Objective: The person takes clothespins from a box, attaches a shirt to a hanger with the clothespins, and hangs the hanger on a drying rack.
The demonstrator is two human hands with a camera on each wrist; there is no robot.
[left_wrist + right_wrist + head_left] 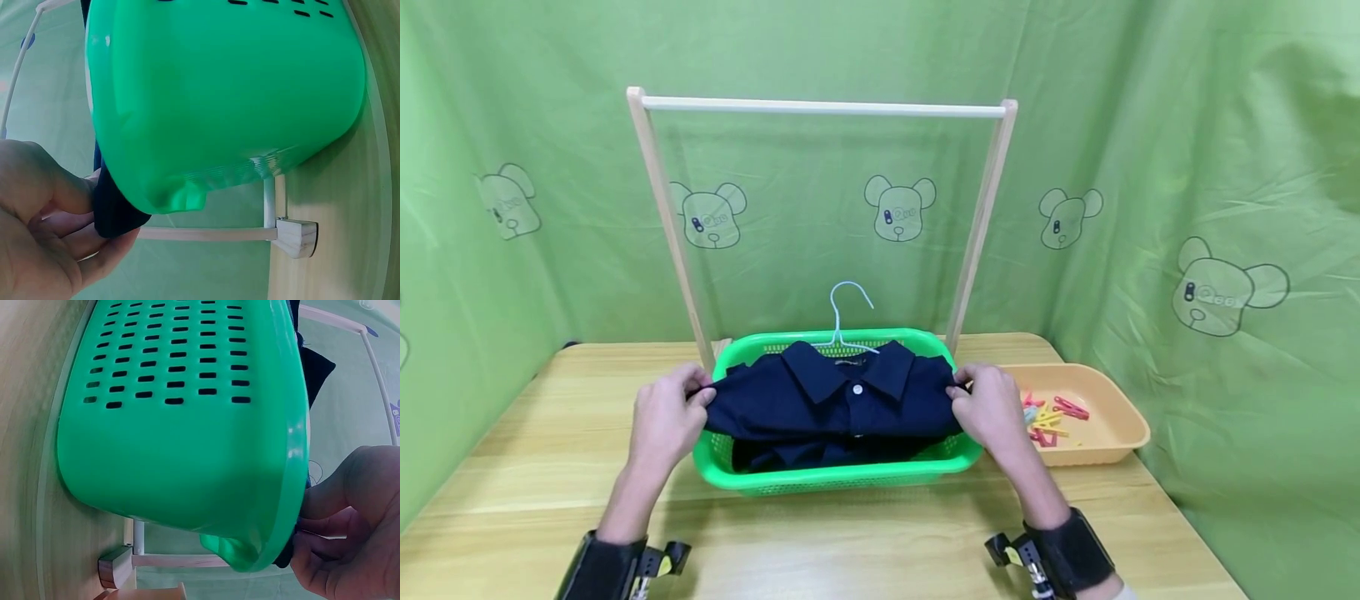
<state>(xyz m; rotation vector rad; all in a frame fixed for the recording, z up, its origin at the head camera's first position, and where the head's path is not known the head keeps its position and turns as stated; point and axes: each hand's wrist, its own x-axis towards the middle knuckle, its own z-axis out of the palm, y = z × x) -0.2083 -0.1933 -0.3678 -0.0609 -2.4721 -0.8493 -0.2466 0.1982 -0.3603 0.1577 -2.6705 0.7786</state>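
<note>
A dark navy collared shirt (827,404) with a white button lies over the green basket (850,479), its collar facing up. Out of the collar rises the hook of a pale hanger (837,312). My left hand (670,412) pinches one side of the shirt at the basket's left rim; in the left wrist view the dark cloth (115,206) sits between thumb and fingers. On the opposite side my right hand (996,408) pinches the other end of the shirt. More dark cloth lies inside the basket below it.
Behind the basket stands a rack with wooden posts (981,225) and a white top rod (820,107). To the right, an orange tray (1112,417) holds several coloured clothespins (1070,407). Green curtains surround the wooden table (820,542).
</note>
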